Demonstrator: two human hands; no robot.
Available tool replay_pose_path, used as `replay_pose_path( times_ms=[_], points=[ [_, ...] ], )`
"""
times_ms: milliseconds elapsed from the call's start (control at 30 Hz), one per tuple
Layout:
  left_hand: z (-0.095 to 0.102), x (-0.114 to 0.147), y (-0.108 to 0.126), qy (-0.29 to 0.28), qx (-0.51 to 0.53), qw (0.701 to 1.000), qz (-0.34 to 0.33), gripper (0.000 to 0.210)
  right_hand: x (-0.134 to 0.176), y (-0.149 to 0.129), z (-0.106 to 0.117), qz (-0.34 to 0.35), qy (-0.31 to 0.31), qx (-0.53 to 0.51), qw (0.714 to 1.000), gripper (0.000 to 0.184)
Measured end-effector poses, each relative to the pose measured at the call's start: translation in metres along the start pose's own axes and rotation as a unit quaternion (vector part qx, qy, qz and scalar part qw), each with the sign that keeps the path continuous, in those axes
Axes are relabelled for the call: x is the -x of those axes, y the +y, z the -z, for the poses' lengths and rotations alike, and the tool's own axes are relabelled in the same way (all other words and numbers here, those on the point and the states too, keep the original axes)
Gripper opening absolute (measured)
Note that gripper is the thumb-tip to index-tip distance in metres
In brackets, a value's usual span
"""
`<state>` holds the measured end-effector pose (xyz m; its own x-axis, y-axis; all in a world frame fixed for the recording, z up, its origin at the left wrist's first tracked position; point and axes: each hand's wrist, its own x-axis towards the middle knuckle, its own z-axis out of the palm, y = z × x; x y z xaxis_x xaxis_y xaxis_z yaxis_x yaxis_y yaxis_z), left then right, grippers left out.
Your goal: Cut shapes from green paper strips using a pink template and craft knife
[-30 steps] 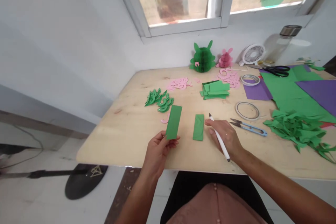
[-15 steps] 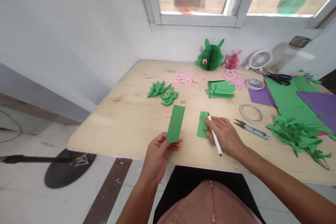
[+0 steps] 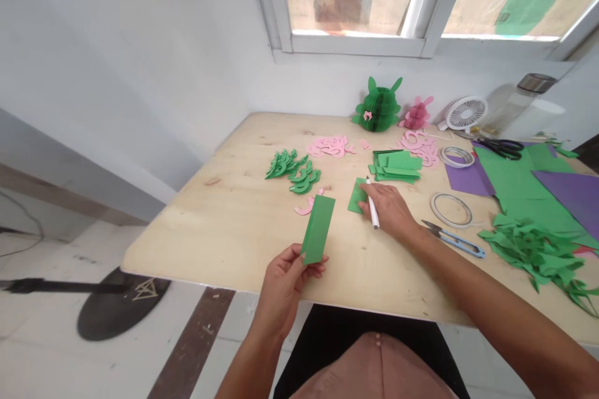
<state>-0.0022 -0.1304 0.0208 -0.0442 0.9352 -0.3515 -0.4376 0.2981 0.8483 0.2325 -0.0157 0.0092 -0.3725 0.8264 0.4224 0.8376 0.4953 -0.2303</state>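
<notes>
My left hand (image 3: 292, 268) pinches the lower end of a folded green paper strip (image 3: 319, 229), held up near the table's front edge. Over the middle of the table, my right hand (image 3: 390, 206) is closed around a white pen (image 3: 372, 207). Its fingertips also touch a second green paper piece (image 3: 356, 196) on the wood. Just beyond lies a stack of folded green paper strips (image 3: 397, 165). Curvy green paper cutouts (image 3: 304, 177) are piled to the left, with pink paper cutouts (image 3: 331, 146) behind them.
On the right lie blue thread snips (image 3: 461, 243), tape rolls (image 3: 452, 209), green scraps (image 3: 538, 249), black scissors (image 3: 500, 148) and green and purple sheets (image 3: 515, 181). A green paper figure (image 3: 378, 107), a pink paper figure (image 3: 416, 115), a small fan (image 3: 465, 113) and a bottle (image 3: 524, 100) stand along the wall.
My right hand has moved away from me with the pen, and the green paper piece under its fingertips has slid toward the stack. The left hand still holds its folded strip.
</notes>
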Motion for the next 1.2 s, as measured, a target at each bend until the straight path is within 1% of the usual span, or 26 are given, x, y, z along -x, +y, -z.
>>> replay_pose_path(
  times_ms=[67,133,167,233,300,367,400,467,533,600,633,667,700,733,767,800,833,867,900,933,967,1033,1100,1133,1200],
  points=[
    [0.0,0.0,0.0,-0.001,0.003,1.0,0.001,0.03,-0.002,-0.002,0.004,-0.031,0.028,-0.02,0.999,0.03],
    [-0.001,0.001,0.0,0.0,0.001,1.0,0.001,0.03,0.006,-0.012,0.012,-0.055,0.045,-0.056,0.996,0.03],
    [-0.002,0.002,-0.001,0.001,-0.002,1.0,0.001,0.03,0.013,-0.021,0.016,-0.09,0.052,-0.139,0.985,0.028],
    [-0.005,0.004,-0.001,0.0,-0.012,1.0,-0.001,0.03,0.028,-0.04,0.026,-0.13,0.022,-0.289,0.948,0.026],
    [-0.012,0.007,-0.002,-0.016,-0.017,1.0,0.004,0.031,0.04,-0.059,0.034,-0.164,0.005,-0.393,0.905,0.027],
    [-0.021,0.01,-0.004,-0.041,-0.015,0.999,0.02,0.034,0.048,-0.072,0.039,-0.2,0.01,-0.474,0.857,0.03],
    [-0.026,0.012,-0.006,-0.051,-0.011,0.998,0.021,0.036,0.049,-0.077,0.04,-0.219,0.022,-0.498,0.839,0.031],
    [-0.034,0.016,-0.011,-0.073,-0.014,0.997,0.034,0.035,0.049,-0.081,0.04,-0.244,0.047,-0.523,0.815,0.031],
    [-0.039,0.02,-0.016,-0.094,-0.017,0.994,0.044,0.036,0.046,-0.08,0.039,-0.271,0.061,-0.539,0.795,0.031],
    [-0.038,0.021,-0.022,-0.104,-0.038,0.993,0.044,0.035,0.044,-0.078,0.038,-0.3,0.066,-0.553,0.774,0.033],
    [-0.036,0.021,-0.024,-0.1,-0.058,0.993,0.032,0.035,0.044,-0.077,0.037,-0.314,0.067,-0.556,0.766,0.035],
    [-0.033,0.021,-0.026,-0.089,-0.082,0.993,0.005,0.037,0.044,-0.076,0.036,-0.326,0.066,-0.555,0.762,0.036],
    [-0.029,0.02,-0.027,-0.069,-0.116,0.99,-0.039,0.039,0.045,-0.074,0.035,-0.335,0.064,-0.55,0.763,0.037],
    [-0.026,0.019,-0.028,-0.052,-0.161,0.981,-0.097,0.038,0.046,-0.072,0.034,-0.34,0.062,-0.539,0.768,0.037],
    [-0.023,0.018,-0.027,-0.039,-0.215,0.961,-0.167,0.036,0.047,-0.07,0.032,-0.34,0.059,-0.523,0.779,0.037],
    [-0.021,0.017,-0.026,-0.039,-0.28,0.927,-0.245,0.034,0.049,-0.067,0.031,-0.333,0.057,-0.503,0.795,0.035],
    [-0.02,0.016,-0.025,-0.056,-0.346,0.882,-0.317,0.032,0.05,-0.064,0.029,-0.323,0.054,-0.478,0.815,0.033],
    [-0.02,0.014,-0.024,-0.083,-0.406,0.827,-0.381,0.031,0.05,-0.061,0.027,-0.309,0.048,-0.451,0.836,0.032],
    [-0.022,0.012,-0.022,-0.118,-0.456,0.772,-0.427,0.031,0.051,-0.057,0.025,-0.296,0.044,-0.422,0.856,0.031],
    [-0.024,0.01,-0.022,-0.149,-0.499,0.725,-0.451,0.031,0.051,-0.054,0.023,-0.274,0.036,-0.39,0.878,0.031],
    [-0.026,0.008,-0.022,-0.172,-0.536,0.688,-0.459,0.031,0.051,-0.05,0.021,-0.245,0.018,-0.354,0.902,0.031],
    [-0.03,0.004,-0.024,-0.203,-0.601,0.638,-0.437,0.031,0.051,-0.043,0.018,-0.207,-0.009,-0.249,0.946,0.031],
    [-0.032,0.0,-0.028,-0.222,-0.648,0.605,-0.406,0.032,0.052,-0.036,0.017,-0.179,0.017,-0.141,0.973,0.032],
    [-0.032,-0.001,-0.03,-0.227,-0.663,0.593,-0.396,0.034,0.053,-0.034,0.017,-0.16,0.034,-0.105,0.981,0.033],
    [-0.032,-0.003,-0.034,-0.23,-0.681,0.578,-0.386,0.037,0.057,-0.03,0.02,-0.104,0.053,-0.055,0.992,0.035]
  ],
)
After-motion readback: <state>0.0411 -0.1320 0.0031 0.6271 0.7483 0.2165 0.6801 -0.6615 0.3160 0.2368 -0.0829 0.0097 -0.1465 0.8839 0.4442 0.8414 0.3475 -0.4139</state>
